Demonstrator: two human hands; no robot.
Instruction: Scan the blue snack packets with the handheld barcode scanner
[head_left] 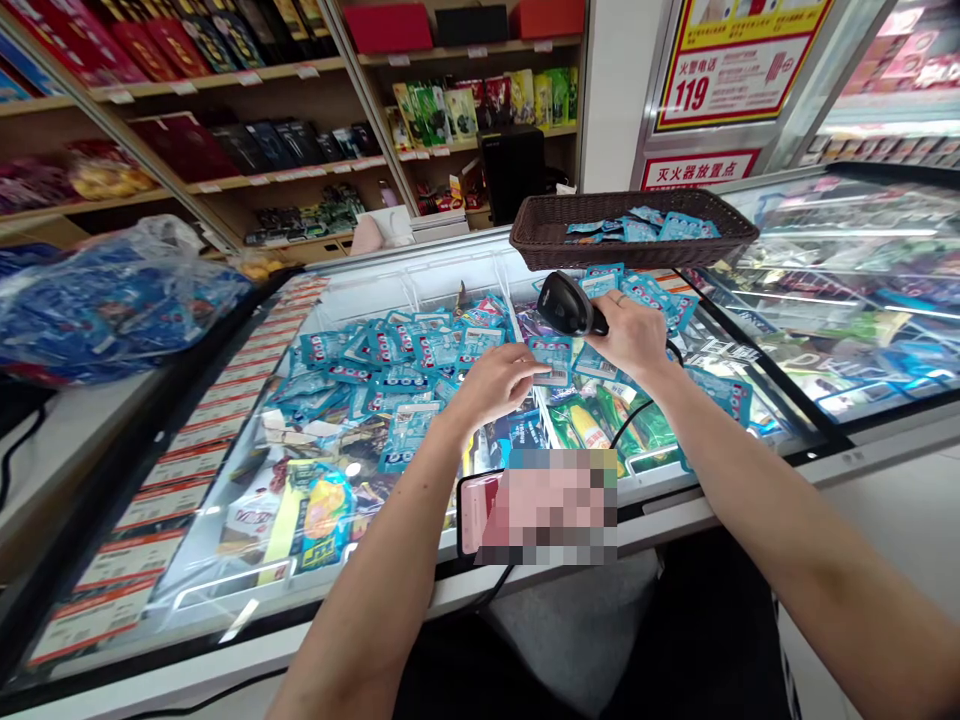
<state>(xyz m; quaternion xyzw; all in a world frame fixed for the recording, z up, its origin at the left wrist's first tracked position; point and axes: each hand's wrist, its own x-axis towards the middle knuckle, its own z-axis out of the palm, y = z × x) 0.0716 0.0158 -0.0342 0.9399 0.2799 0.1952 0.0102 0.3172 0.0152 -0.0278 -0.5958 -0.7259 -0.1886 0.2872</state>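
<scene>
My right hand [632, 333] is closed around the handle of a black handheld barcode scanner [564, 303], its head pointing left. A dark cable runs down from the scanner. My left hand [491, 387] has its fingers drawn together, with a fingertip on a small blue packet [553, 352] that has a barcode label. This packet lies on the freezer's glass top, just below the scanner head. Many similar blue packets [439, 350] are scattered on the glass left of my hands, and more lie around and beneath my right hand.
A brown woven basket [634, 245] with several blue packets stands at the glass top's back edge. A phone [480, 510], partly blurred out, lies at the front edge. A plastic bag of blue packets [112, 300] sits at left. Stocked shelves [300, 110] stand behind.
</scene>
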